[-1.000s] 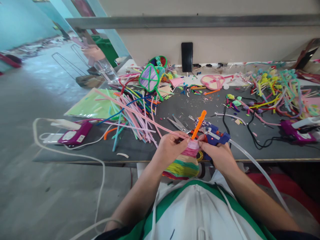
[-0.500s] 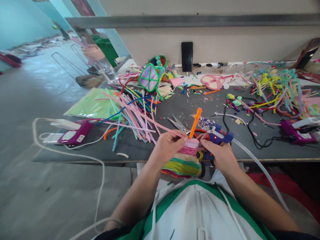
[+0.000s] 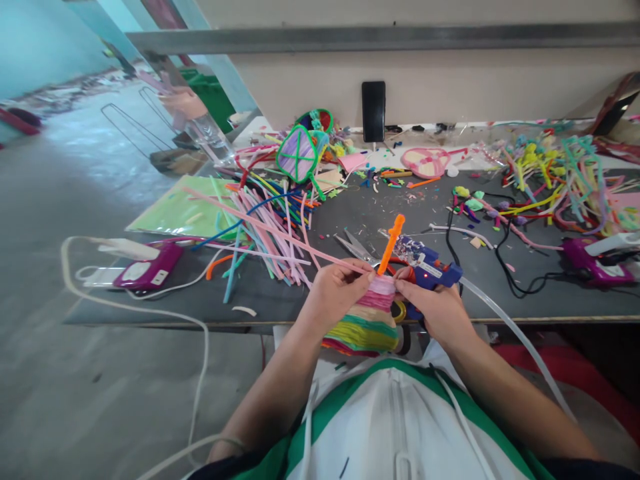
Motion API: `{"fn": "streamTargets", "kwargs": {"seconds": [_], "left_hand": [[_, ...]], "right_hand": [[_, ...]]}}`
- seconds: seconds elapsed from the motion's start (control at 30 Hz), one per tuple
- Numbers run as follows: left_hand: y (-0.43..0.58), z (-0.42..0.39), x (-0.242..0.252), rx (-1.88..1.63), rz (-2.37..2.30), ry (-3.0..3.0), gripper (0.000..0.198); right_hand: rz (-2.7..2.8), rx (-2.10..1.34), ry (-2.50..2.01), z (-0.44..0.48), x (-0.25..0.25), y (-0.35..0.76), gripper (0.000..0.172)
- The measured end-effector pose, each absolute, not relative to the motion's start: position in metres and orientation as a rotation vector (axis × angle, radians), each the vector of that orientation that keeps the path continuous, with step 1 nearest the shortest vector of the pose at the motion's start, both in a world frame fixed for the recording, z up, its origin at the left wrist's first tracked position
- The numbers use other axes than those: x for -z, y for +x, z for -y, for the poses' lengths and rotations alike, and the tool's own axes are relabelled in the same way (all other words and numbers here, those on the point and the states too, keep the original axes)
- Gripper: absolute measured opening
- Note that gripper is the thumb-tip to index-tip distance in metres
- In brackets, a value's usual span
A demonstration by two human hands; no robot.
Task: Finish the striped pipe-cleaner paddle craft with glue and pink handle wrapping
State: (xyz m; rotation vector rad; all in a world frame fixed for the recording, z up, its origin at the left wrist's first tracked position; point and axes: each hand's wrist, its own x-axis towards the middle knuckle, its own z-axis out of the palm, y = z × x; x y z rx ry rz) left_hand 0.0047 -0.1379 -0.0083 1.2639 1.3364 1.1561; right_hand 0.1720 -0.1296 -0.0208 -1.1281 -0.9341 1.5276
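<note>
My left hand is closed, thumb and finger pinching a long pink pipe cleaner against the top of a striped craft piece. This piece is wound in pink, beige, green, yellow and red bands, and an orange pipe cleaner stem stands up from it. Closed as well, my right hand presses thumb and fingertip at the piece's top right edge. A blue glue gun with a lit red light lies against that hand, its handle partly hidden by the palm. A clear glue stick trails from its back.
Scissors lie open behind the craft piece. Loose pipe cleaners are heaped to the left beside a purple power strip. Tangled colourful pieces fill the back right, near another purple power strip. A phone leans on the wall.
My right hand has shifted slightly left with the glue gun, its thumb now on the craft piece's top edge. The pink pipe cleaner's far end has swung a little left.
</note>
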Motion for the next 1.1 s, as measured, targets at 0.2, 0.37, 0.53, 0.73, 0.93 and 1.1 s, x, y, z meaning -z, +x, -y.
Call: {"fn": "streamTargets", "kwargs": {"seconds": [0.2, 0.37, 0.53, 0.73, 0.93, 1.1], "left_hand": [[0.006, 0.138, 0.008, -1.147, -1.353, 1.322, 0.014], [0.007, 0.138, 0.009, -1.145, -1.320, 1.325, 0.015], [0.008, 0.137, 0.011, -1.148, -1.290, 1.305, 0.015], [0.010, 0.136, 0.010, -1.151, -1.290, 1.295, 0.014], [0.010, 0.136, 0.012, -1.141, -1.278, 1.292, 0.016], [0.010, 0.136, 0.015, -1.133, -1.279, 1.285, 0.018]], "right_hand": [[1.016, -1.468, -1.202, 0.127, 0.028, 0.173, 0.017], [1.060, -1.435, -1.233, 0.126, 0.032, 0.175, 0.015], [1.045, -1.426, -1.244, 0.128, 0.028, 0.174, 0.013], [1.021, -1.427, -1.236, 0.128, 0.030, 0.174, 0.011], [1.008, -1.426, -1.238, 0.127, 0.031, 0.175, 0.012], [0.979, -1.433, -1.242, 0.128, 0.028, 0.174, 0.014]]}}
